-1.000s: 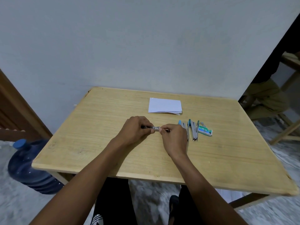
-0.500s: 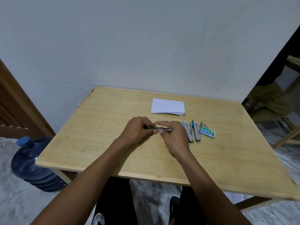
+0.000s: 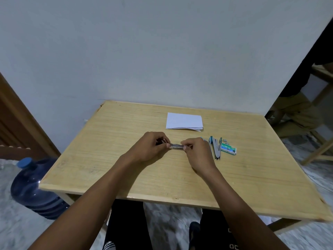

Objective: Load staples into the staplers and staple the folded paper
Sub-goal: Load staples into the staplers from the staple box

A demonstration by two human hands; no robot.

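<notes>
Two hands meet mid-frame: left hand [image 3: 149, 149] and right hand [image 3: 197, 153] each pinch an end of the small metal stapler [image 3: 177, 146] in a curled-finger grip, just over the surface [image 3: 117, 177]. Light, stiff, slick, I'd judge, so hold its sides. Right of them lie spare staplers [image 3: 215, 148] and the staple box [image 3: 228, 150], folded paper [image 3: 184, 121] beyond; bare wood around, edges well off.
</notes>
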